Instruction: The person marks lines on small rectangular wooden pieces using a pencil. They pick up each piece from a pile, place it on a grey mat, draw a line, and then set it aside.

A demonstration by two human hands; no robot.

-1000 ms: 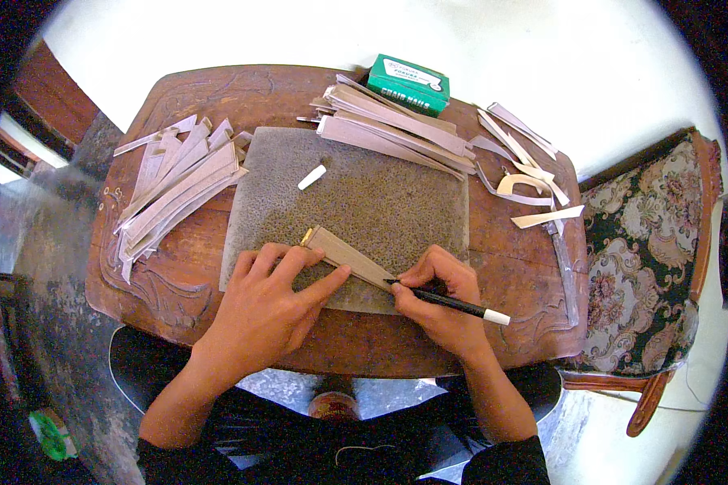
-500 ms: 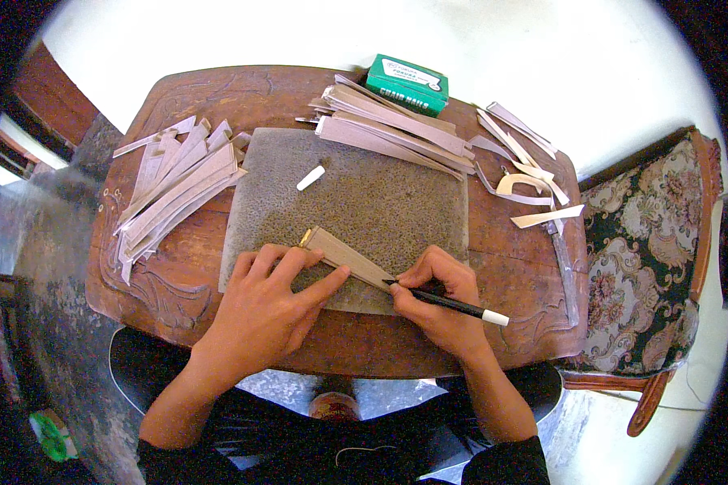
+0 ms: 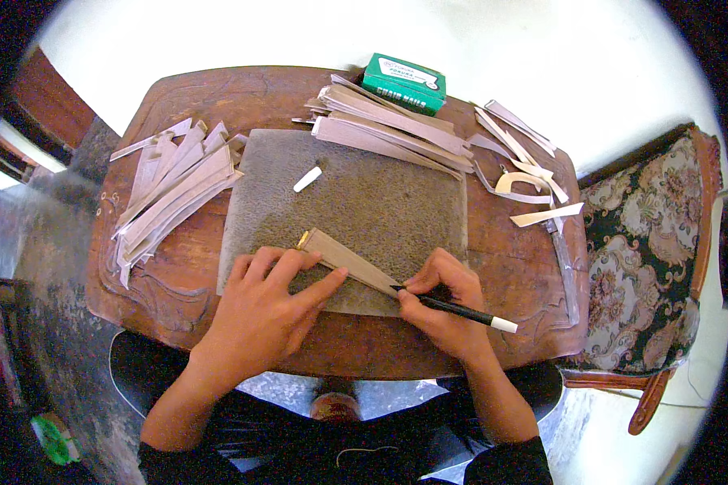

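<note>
A tapered brown-grey strip point(image 3: 354, 260) slants across the near part of a rough grey board point(image 3: 364, 202). A small yellow edge point(image 3: 303, 239) shows at its wide end. My left hand point(image 3: 268, 311) holds the strip down, fingertips on its far edge and thumb on its face. My right hand point(image 3: 445, 303) grips a black marker pen point(image 3: 461, 309) with a white end, its tip at the strip's narrow end. A white pen cap point(image 3: 307, 179) lies on the board beyond the hands.
On the carved wooden table point(image 3: 218, 89) lie a left pile of strips point(image 3: 178, 190), a far pile of strips point(image 3: 392, 133) and pale curved offcuts point(image 3: 530, 178) at the right. Behind the far pile is a green box point(image 3: 403, 85). A flowered chair point(image 3: 635, 250) stands at right.
The marker pen and my right hand have shifted slightly right and nearer, along the strip toward its narrow end. My left hand stays in place on the strip.
</note>
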